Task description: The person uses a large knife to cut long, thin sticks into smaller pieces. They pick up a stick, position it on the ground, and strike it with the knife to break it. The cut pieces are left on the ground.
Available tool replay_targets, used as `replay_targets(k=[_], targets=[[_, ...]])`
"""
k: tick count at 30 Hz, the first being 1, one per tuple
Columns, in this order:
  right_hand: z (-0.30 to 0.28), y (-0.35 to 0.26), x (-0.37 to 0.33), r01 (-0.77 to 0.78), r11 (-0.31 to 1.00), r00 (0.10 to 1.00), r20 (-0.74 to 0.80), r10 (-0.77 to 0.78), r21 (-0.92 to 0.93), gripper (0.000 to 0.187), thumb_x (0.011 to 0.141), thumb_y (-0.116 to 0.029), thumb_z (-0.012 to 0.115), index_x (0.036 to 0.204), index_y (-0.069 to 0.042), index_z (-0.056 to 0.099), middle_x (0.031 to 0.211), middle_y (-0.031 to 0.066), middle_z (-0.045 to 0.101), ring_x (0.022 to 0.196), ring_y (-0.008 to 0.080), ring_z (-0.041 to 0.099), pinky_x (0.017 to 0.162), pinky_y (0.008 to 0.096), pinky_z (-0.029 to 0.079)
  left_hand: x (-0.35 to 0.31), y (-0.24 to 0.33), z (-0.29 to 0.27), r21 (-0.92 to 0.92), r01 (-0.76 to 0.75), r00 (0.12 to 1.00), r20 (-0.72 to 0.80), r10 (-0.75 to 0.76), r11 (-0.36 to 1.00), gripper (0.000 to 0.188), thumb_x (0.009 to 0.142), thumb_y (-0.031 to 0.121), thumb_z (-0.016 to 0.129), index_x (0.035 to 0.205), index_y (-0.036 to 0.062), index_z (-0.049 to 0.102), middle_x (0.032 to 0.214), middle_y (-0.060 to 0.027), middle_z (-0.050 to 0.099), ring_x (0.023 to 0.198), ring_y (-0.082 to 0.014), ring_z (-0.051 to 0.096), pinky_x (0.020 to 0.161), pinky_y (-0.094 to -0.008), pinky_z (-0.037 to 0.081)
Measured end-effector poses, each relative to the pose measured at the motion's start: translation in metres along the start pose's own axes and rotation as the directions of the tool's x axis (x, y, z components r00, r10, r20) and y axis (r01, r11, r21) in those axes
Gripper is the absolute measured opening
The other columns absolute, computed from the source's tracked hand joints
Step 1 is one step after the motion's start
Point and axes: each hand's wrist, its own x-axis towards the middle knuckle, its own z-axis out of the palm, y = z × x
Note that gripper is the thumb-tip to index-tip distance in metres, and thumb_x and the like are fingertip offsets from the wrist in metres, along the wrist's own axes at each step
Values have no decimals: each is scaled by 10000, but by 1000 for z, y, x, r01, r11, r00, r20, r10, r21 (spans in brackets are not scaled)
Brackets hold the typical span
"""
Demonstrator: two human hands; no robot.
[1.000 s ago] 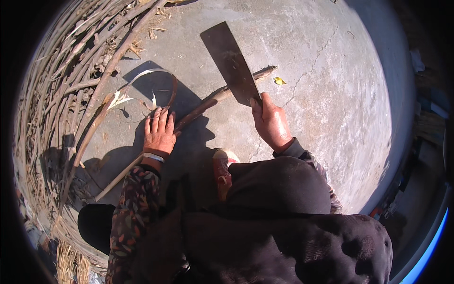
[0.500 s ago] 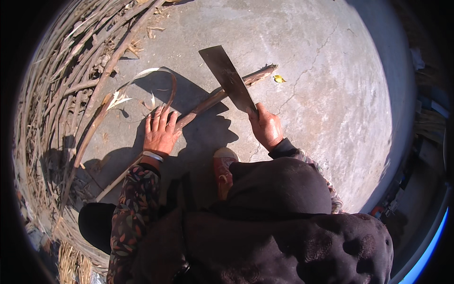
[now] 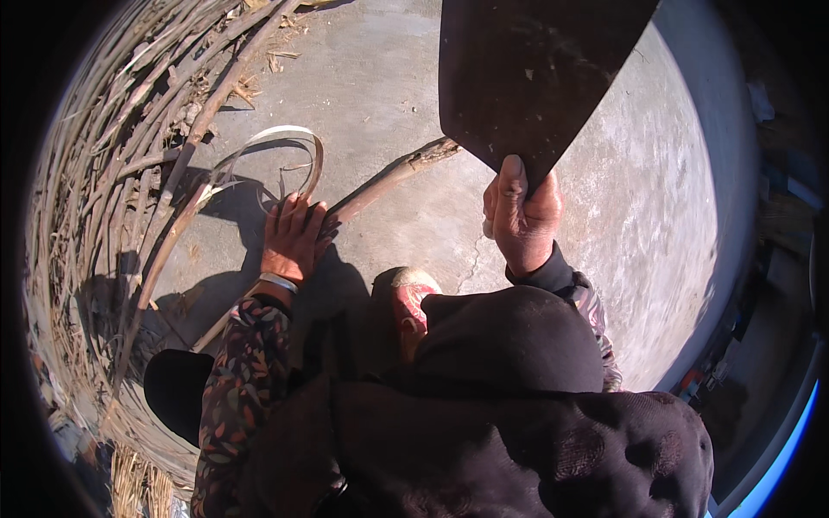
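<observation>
My right hand (image 3: 524,216) grips a wide dark cleaver (image 3: 535,82) by its lower end, the thumb pressed against it. The blade is raised close to the view, off the branch. A long peeled branch (image 3: 393,183) slants from lower left to upper right over the concrete. My left hand (image 3: 294,237), with a pale bracelet at the wrist, is closed over the middle of that branch and holds it. The palm hides part of the wood. A curled strip of bark (image 3: 317,160) loops up beside the left fingertips.
A big pile of dry sticks (image 3: 129,147) covers the left side, with a thicker pole (image 3: 203,125) along its edge. My shoe (image 3: 413,302) stands between the hands on the cracked concrete floor (image 3: 639,224). A bundle of straw (image 3: 138,483) lies at the lower left.
The cleaver has come up off the branch toward the view and now looks much larger. My left hand stays on the branch. A yellow leaf is now hidden behind the right hand or blade.
</observation>
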Motion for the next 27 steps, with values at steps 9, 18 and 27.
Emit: replay_targets(k=[9, 18, 27], targets=[[17, 50, -17, 9, 865, 943, 291, 158, -501, 231, 953, -248, 585, 892, -31, 537, 658, 239, 588, 651, 465, 580, 542, 488, 464, 5, 1, -2, 104, 28, 995, 87, -38, 994, 579, 892, 391, 627, 1410, 203, 447, 1493, -75, 335, 1439, -282, 225, 1159, -508, 197], [-6, -7, 12, 29, 999, 1000, -8, -29, 41, 101, 984, -94, 557, 1014, -4, 523, 663, 33, 569, 541, 88, 500, 512, 251, 428, 0, -1, 1, 22, -43, 998, -44, 44, 999, 598, 886, 419, 607, 1412, 200, 425, 1450, -123, 377, 1399, -317, 292, 1118, -530, 245], [9, 25, -3, 1, 917, 971, 219, 94, -398, 223, 944, -216, 618, 1025, -11, 584, 656, 220, 604, 628, 403, 626, 556, 425, 495, -1, -2, 8, 51, -4, 1000, 3, 4, 999, 633, 866, 391, 648, 1425, 208, 415, 1490, -132, 330, 1428, -327, 245, 1135, -550, 219]])
